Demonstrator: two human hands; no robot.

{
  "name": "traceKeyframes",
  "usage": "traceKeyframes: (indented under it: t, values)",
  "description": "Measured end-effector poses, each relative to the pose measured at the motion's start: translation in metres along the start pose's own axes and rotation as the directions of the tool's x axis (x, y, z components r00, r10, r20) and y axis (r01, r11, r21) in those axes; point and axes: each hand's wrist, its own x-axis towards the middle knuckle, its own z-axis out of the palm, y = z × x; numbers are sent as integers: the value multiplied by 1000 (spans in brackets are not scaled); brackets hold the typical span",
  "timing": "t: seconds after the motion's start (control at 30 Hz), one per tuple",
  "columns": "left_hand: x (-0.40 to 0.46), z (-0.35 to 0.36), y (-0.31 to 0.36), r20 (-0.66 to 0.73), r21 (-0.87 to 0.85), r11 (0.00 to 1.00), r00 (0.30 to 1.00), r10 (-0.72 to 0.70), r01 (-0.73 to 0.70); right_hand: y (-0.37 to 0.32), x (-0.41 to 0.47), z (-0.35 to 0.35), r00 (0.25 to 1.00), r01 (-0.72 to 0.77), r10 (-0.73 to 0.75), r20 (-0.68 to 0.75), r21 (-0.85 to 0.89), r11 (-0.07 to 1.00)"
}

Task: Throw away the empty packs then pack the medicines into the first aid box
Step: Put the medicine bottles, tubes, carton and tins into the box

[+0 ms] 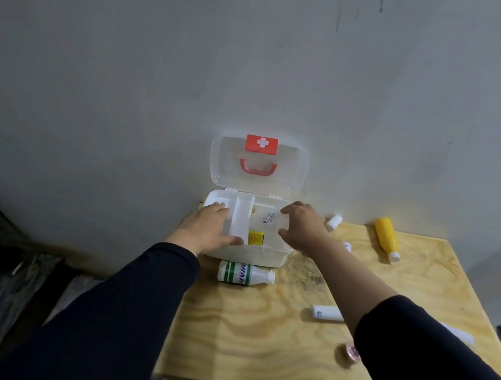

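The white first aid box stands open at the table's back left corner, its clear lid with a red cross and red handle leaning on the wall. A translucent inner tray sits across the box's top. My left hand grips the tray's left end, thumb under its front edge. My right hand pinches the tray's right edge. A yellow pack shows inside the box under the tray. A white bottle with green stripes lies just in front of the box.
On the plywood table lie a yellow bottle, a small white bottle, a white tube and a pink round item. Part of a white object shows beyond my right sleeve. Dark clutter fills the floor at left.
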Motion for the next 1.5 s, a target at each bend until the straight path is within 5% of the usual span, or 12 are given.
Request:
traceKeyframes:
  t: [0.63,1.23,1.5]
  values:
    - [21,20,-15,-26,148,986,996,85,-80,-22,44,51,999,-37,43,-20,229,973]
    - [20,17,-8,24,161,980,993,113,-115,14,-61,73,888,179,-2,-460,341,923]
    - [20,18,-6,29,180,976,993,115,-119,21,-70,109,996,-15,48,-73,395,918]
